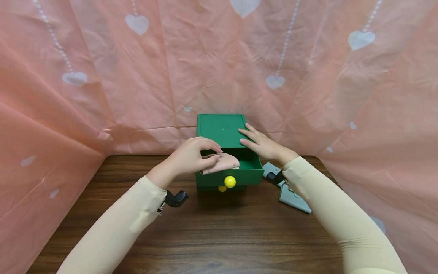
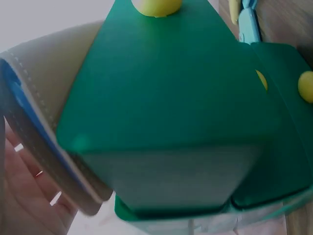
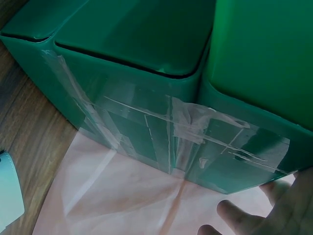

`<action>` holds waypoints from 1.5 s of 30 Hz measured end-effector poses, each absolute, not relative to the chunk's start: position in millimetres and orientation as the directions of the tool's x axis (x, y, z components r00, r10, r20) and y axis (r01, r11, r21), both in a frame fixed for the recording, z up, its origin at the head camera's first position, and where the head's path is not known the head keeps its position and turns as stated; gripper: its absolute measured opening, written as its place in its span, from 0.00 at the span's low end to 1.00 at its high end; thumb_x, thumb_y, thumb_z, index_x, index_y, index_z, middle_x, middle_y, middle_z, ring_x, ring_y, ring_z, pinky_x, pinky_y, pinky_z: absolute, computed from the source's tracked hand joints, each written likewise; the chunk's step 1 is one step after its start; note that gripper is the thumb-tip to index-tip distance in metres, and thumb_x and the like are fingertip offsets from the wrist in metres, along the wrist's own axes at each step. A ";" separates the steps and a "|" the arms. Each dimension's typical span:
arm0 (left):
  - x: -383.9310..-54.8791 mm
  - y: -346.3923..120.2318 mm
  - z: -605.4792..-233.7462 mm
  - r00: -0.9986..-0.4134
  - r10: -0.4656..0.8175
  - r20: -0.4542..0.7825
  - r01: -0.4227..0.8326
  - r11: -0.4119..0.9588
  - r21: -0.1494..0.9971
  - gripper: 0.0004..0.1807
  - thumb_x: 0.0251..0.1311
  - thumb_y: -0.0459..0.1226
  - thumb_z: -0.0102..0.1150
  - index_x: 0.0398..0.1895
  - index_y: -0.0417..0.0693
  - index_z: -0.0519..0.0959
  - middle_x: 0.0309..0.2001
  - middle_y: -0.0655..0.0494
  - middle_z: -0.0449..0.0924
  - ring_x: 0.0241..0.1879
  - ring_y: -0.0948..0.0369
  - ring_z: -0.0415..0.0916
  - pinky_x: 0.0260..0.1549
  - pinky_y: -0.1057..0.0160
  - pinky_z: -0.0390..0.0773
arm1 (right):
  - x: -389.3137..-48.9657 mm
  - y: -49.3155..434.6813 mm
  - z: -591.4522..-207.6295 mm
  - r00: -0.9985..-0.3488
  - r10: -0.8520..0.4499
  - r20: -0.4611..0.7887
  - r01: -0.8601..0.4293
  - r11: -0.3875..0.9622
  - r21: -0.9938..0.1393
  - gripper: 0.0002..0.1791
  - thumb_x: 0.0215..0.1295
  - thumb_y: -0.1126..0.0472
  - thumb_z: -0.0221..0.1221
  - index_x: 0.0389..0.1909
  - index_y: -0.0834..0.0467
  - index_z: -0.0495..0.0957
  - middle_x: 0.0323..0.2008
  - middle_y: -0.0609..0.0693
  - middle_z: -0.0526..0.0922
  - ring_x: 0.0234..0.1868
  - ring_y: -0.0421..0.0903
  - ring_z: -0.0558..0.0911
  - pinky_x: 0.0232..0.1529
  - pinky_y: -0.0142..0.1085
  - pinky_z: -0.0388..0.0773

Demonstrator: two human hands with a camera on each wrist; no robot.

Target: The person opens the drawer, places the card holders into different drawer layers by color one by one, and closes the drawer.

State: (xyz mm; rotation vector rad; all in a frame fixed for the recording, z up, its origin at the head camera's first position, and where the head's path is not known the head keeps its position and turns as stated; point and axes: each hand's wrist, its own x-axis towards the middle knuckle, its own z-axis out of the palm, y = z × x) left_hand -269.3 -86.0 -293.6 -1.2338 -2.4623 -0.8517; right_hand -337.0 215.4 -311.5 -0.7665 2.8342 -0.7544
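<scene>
A small green drawer cabinet (image 1: 220,129) stands at the back of the table, its top drawer (image 1: 251,179) pulled out by a yellow knob's (image 1: 230,182) side. My left hand (image 1: 191,156) pinches a pale pink wallet (image 1: 226,163) with two snaps, over the drawer's left front edge. In the left wrist view, the wallet (image 2: 68,63) has stitched edges and something blue inside; fingers of the left hand (image 2: 29,191) show behind it. My right hand (image 1: 261,144) rests with straight fingers on the cabinet's right top edge. The drawer's left inside is hidden by the wallet.
Two light blue wallet-like items (image 1: 295,199) lie on the wooden table (image 1: 226,232), right of the cabinet, partly behind the right sleeve. Clear tape (image 3: 146,127) covers the cabinet's side. A pink curtain (image 1: 219,68) with hearts hangs close behind and along both sides.
</scene>
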 end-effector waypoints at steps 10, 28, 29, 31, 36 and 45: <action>-266.5 -87.3 -295.6 -0.594 0.668 0.449 0.802 0.450 0.392 0.10 0.66 0.43 0.64 0.44 0.51 0.88 0.44 0.64 0.86 0.48 0.62 0.78 0.48 0.59 0.76 | -335.0 211.5 -314.0 -0.867 -0.499 0.010 -0.431 0.739 -0.518 0.39 0.75 0.31 0.39 0.81 0.42 0.45 0.81 0.46 0.31 0.80 0.55 0.36 0.72 0.64 0.44; -256.5 -114.9 -300.4 -0.556 0.677 0.482 0.830 0.422 0.364 0.14 0.61 0.49 0.67 0.48 0.58 0.86 0.48 0.69 0.83 0.49 0.66 0.76 0.61 0.55 0.70 | -337.6 213.3 -311.8 -0.866 -0.500 0.012 -0.434 0.740 -0.514 0.40 0.75 0.32 0.39 0.81 0.43 0.45 0.81 0.47 0.31 0.80 0.55 0.36 0.72 0.64 0.43; -255.9 -116.9 -300.7 -0.556 0.672 0.489 0.830 0.422 0.364 0.14 0.61 0.49 0.68 0.48 0.58 0.86 0.48 0.69 0.83 0.49 0.66 0.76 0.65 0.54 0.66 | -336.8 213.6 -311.9 -0.867 -0.497 0.008 -0.428 0.739 -0.521 0.40 0.75 0.32 0.40 0.81 0.43 0.45 0.81 0.47 0.31 0.80 0.54 0.35 0.72 0.64 0.43; -255.1 -120.9 -301.3 -0.559 0.658 0.504 0.829 0.424 0.365 0.14 0.60 0.47 0.69 0.48 0.57 0.86 0.47 0.69 0.83 0.50 0.66 0.76 0.70 0.52 0.59 | -336.3 213.8 -312.1 -0.868 -0.497 0.008 -0.428 0.738 -0.522 0.40 0.75 0.31 0.40 0.81 0.43 0.46 0.81 0.47 0.31 0.80 0.54 0.36 0.72 0.64 0.43; -252.7 -127.3 -301.1 -0.545 0.640 0.542 0.839 0.410 0.359 0.14 0.58 0.43 0.72 0.46 0.54 0.86 0.45 0.68 0.84 0.50 0.64 0.77 0.72 0.53 0.56 | -335.0 214.0 -312.4 -0.870 -0.493 0.018 -0.429 0.737 -0.523 0.39 0.75 0.32 0.40 0.81 0.42 0.46 0.81 0.46 0.32 0.80 0.54 0.36 0.72 0.64 0.44; -250.8 -126.4 -306.4 -0.512 0.626 0.589 0.858 0.403 0.318 0.14 0.56 0.44 0.74 0.45 0.54 0.87 0.44 0.66 0.84 0.50 0.63 0.78 0.69 0.53 0.61 | -335.1 212.9 -311.2 -0.866 -0.500 0.021 -0.431 0.724 -0.538 0.39 0.75 0.32 0.41 0.81 0.43 0.47 0.81 0.47 0.32 0.80 0.54 0.36 0.72 0.64 0.44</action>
